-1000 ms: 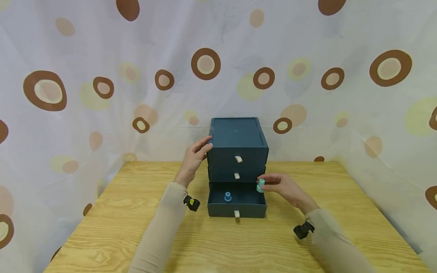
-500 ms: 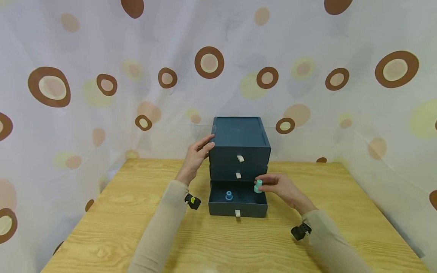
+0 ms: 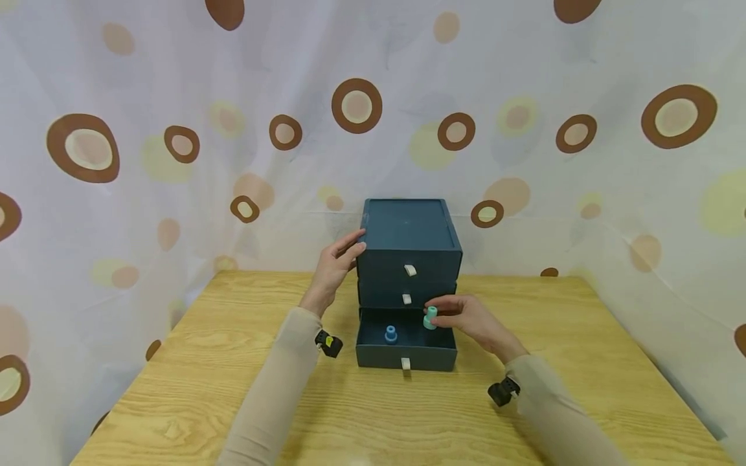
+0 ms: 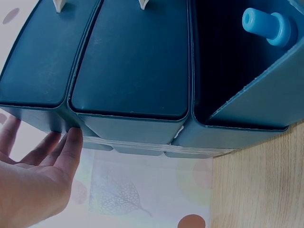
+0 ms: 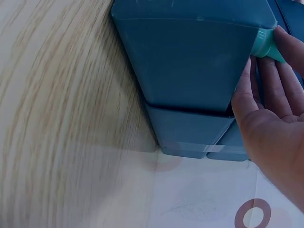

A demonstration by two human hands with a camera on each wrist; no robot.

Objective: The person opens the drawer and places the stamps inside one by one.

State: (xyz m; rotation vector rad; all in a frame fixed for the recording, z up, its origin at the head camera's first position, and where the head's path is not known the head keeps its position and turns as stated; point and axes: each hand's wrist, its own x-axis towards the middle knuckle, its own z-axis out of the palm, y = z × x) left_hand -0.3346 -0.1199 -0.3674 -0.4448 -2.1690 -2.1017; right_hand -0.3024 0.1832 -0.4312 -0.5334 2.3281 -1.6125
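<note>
A dark blue cabinet of three stacked drawers (image 3: 410, 223) stands on the table with its bottom drawer (image 3: 379, 356) pulled out. My left hand (image 3: 329, 272) rests its fingers against the cabinet's upper left side; the left wrist view shows the left hand (image 4: 42, 173) with fingers extended at that side. Above the right part of the drawer, my right hand (image 3: 474, 321) pinches a teal stepped cylinder (image 3: 430, 318) between thumb and fingers. The drawer wall partly hides the teal cylinder (image 5: 265, 43) in the right wrist view. A blue stepped cylinder (image 3: 390, 334), narrow end up, stands inside the drawer.
White pull tabs stick out from the drawer fronts, the lowest tab (image 3: 405, 364) on the open drawer. The wooden table (image 3: 350, 414) spreads around the cabinet. Behind it hangs a pale curtain (image 3: 384, 162) patterned with brown rings.
My right hand has moved left with the teal cylinder, from the drawer's right edge to over its inside. The left hand stays at the cabinet's side; the head view has shifted slightly.
</note>
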